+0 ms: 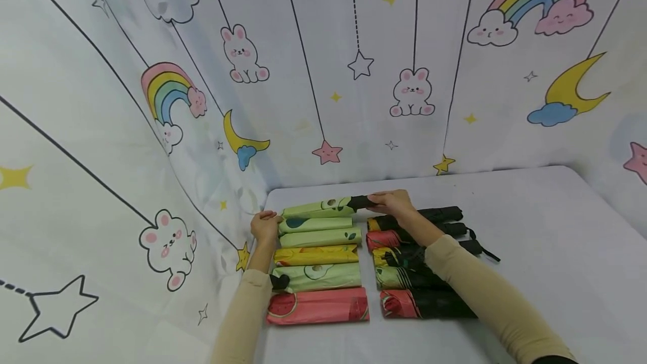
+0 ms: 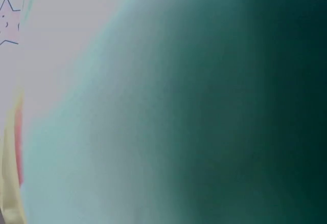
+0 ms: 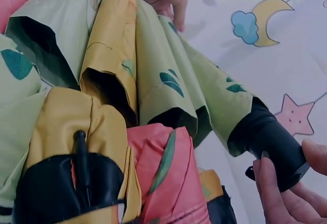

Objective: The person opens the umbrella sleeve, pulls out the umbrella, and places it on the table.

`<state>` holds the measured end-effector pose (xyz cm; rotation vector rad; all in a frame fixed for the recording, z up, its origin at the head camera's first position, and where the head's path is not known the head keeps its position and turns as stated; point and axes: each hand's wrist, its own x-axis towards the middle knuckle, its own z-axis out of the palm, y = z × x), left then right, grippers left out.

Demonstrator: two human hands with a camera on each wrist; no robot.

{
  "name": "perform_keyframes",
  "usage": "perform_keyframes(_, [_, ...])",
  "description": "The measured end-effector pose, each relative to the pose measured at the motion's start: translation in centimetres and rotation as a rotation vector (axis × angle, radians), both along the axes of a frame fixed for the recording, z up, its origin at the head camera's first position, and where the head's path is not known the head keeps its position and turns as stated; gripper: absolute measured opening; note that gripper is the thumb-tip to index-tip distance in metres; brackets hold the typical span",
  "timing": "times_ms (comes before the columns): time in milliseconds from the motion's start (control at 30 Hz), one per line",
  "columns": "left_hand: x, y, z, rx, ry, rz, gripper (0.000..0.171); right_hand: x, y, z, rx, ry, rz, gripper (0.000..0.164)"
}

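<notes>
At the far end of the left row lies a folded umbrella in a green avocado-print sleeve [image 1: 313, 208]. Its black end [image 3: 271, 144] sticks out of the sleeve, and my right hand [image 1: 395, 205] pinches it between thumb and fingers. My left hand [image 1: 264, 226], fingers curled, grips the opposite end of that sleeve; the fingertips are partly hidden. Closer in the same row lie two more pale green sleeves [image 1: 318, 238], a yellow one [image 1: 317, 255], another avocado-print one [image 1: 331, 277] and a pink watermelon-print one [image 1: 323, 306]. The left wrist view is mostly blurred out by something close.
Right of the sleeves runs a second row of folded umbrellas, mostly black with printed ends, such as a pink watermelon-print umbrella [image 1: 399, 303]. My right forearm crosses over them. A black strap [image 1: 489, 253] trails off one. Printed cloth [image 1: 303, 72] hangs behind and left of the white table [image 1: 546, 212].
</notes>
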<state>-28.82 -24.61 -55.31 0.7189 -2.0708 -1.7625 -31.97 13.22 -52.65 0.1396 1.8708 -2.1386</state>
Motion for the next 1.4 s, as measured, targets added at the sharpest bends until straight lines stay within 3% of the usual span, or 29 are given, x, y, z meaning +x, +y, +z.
perform_keyframes(700, [0.1, -0.2, -0.1, -0.011, 0.007, -0.003, 0.036, -0.1, 3.2, 0.5, -0.082, -0.006, -0.01, 0.048])
perform_keyframes(1400, [0.2, -0.3, 0.3, 0.007, -0.011, -0.001, 0.035, 0.4, 5.5, 1.1, -0.068, 0.033, -0.032, 0.043])
